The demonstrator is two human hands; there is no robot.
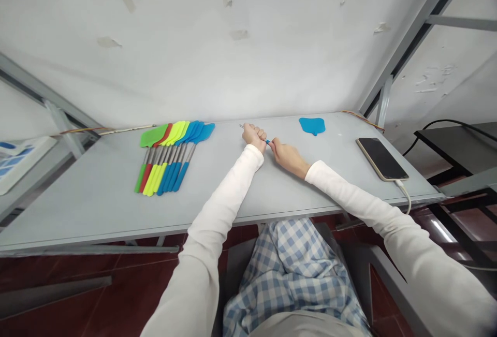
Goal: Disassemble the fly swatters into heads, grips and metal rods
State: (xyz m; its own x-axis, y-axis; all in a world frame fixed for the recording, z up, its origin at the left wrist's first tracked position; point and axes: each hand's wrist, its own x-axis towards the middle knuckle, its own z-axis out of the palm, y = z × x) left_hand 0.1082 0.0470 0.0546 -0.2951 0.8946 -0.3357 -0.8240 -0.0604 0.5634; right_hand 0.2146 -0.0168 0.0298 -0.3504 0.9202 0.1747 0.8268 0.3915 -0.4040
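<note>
At mid-worktop (279, 187), the left hand (254, 136), grip balled tight, hides most of a slim metal rod (241, 127) emerging at ten o'clock; the right hand (288, 156) is clenched round its largely covered blue handle (267, 142). At two o'clock lies a flat, shield-shaped blue blade (311, 125).

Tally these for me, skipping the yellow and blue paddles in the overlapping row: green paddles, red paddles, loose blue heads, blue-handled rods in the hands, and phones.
Green paddle: 1
Red paddle: 1
Loose blue head: 1
Blue-handled rod in the hands: 1
Phone: 1
Total: 5
</note>
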